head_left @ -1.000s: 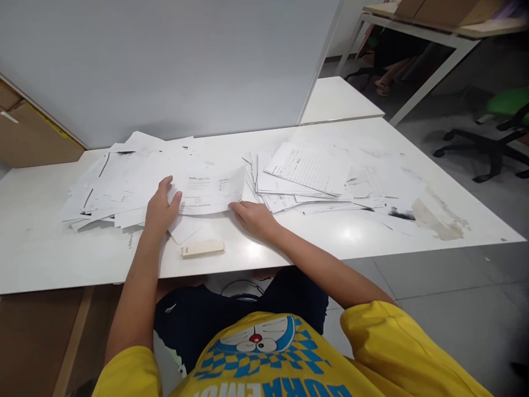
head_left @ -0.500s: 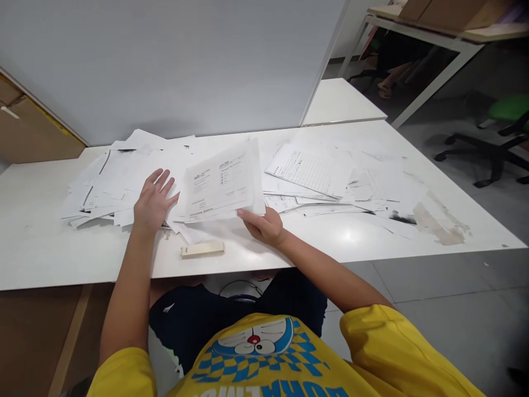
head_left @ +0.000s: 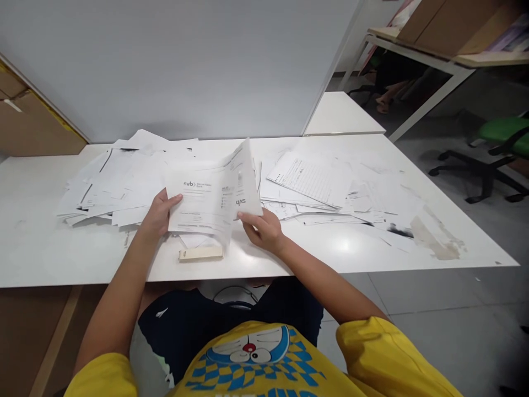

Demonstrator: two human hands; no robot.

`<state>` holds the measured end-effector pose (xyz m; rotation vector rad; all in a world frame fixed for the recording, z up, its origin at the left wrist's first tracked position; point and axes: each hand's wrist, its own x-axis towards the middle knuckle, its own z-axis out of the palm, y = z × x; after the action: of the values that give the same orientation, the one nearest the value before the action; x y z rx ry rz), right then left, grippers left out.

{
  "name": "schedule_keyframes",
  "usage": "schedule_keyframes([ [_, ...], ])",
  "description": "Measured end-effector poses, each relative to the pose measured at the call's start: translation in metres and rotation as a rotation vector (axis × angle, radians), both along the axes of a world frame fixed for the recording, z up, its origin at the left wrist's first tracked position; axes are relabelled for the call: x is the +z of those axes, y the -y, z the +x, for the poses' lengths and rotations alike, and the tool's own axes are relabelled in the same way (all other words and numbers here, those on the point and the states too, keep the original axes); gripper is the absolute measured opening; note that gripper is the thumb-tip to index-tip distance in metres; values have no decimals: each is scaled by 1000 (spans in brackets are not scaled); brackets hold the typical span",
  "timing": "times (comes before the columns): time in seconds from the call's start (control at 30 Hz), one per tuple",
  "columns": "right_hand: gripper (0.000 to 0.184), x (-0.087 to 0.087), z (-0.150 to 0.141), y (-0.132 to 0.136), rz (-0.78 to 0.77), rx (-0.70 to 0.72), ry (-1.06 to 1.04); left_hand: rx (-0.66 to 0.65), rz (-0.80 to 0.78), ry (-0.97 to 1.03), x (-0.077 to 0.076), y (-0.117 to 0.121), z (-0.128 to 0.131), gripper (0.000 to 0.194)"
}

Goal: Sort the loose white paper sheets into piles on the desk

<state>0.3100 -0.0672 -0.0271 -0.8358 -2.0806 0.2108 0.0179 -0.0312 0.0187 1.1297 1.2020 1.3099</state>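
Observation:
A white printed sheet of paper (head_left: 198, 201) with "svb" lettering is held up above the desk, bent along its right part. My left hand (head_left: 157, 214) grips its left edge, thumb on top. My right hand (head_left: 262, 227) pinches the lower right part, where a folded-over portion also shows "svb". Whether this is one sheet or more, I cannot tell. Just below the paper, a narrow cream-coloured box-like object (head_left: 201, 253) lies near the desk's front edge, partly covered by it.
A loose heap of papers (head_left: 128, 176) spreads to the left, another pile (head_left: 309, 182) to the right, on the white desk (head_left: 330, 248). A white panel (head_left: 185, 66) stands behind. At left is a cardboard box (head_left: 41, 127); at right, a green chair (head_left: 502, 132) and a person's foot.
My left hand, open and apart from the paper before, has closed on its left edge. The paper has turned to lie more squarely and now bends at the right. The view has shifted slightly.

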Motion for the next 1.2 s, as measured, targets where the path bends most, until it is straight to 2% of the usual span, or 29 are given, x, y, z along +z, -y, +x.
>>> schedule_keyframes([
  [0.07,29,8,-4,0,-37,-20,-33,118,69,5,-3,-3,-1,47],
  [0.17,26,18,-5,2,-61,-94,-174,223,209,-14,-2,-4,-3,47],
  [0.27,35,23,-3,0,-39,-215,-357,310,361,-81,1,-2,-2,46],
  [0.33,45,22,-2,-5,-97,-277,-405,350,431,-110,3,-1,0,47],
  [0.4,56,19,-4,-14,-225,-280,-378,344,451,-100,2,1,4,50],
  [0.5,79,12,-7,-28,-406,-209,-323,282,432,-44,-1,2,9,48],
  [0.57,94,8,-8,-36,-459,-159,-318,255,418,-14,-3,2,11,44],
  [0.63,101,5,-7,-42,-477,-124,-307,248,406,-6,-6,2,10,40],
  [0.8,93,8,-5,-45,-508,-132,-257,214,395,-37,-9,2,8,37],
  [1.0,86,6,-3,-48,-472,-154,-310,152,341,-85,-20,2,3,49],
  [1.1,64,7,0,-46,-411,-166,-417,111,276,-160,-29,1,-2,49],
  [1.2,36,12,2,-39,-335,-169,-515,184,254,-211,-34,-1,-5,51],
])
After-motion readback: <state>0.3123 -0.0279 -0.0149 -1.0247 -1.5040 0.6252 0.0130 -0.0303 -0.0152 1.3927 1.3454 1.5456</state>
